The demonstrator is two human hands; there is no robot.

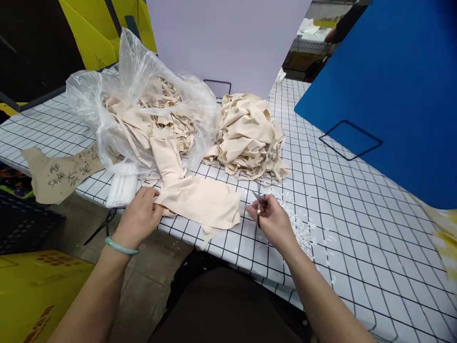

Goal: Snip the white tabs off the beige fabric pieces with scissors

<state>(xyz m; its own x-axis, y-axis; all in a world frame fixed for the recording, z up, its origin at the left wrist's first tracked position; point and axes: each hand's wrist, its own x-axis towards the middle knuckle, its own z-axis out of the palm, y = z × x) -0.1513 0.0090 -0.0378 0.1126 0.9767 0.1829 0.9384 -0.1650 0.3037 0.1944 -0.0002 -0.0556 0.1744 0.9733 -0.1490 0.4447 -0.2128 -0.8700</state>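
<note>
My left hand (142, 215), with a pale green bangle (122, 246) at the wrist, pinches the left end of a beige fabric piece (205, 200). That piece lies fairly flat at the table's front edge, with a narrow tail hanging over. In my right hand (273, 220) is a small pair of scissors (261, 202), blades pointing up and away, just right of the fabric and apart from it. Behind, a clear plastic bag (132, 71) lies open around many beige pieces (171, 114). To its right rises a heap of similar beige pieces (246, 128).
Small white clippings (302, 224) are scattered on the checked tablecloth (357, 243) at right. A white plastic box (122, 188) and a brown pattern with handwriting (59, 176) lie at left. Lilac (224, 38) and blue (389, 90) boards stand behind. A yellow crate (39, 286) sits below.
</note>
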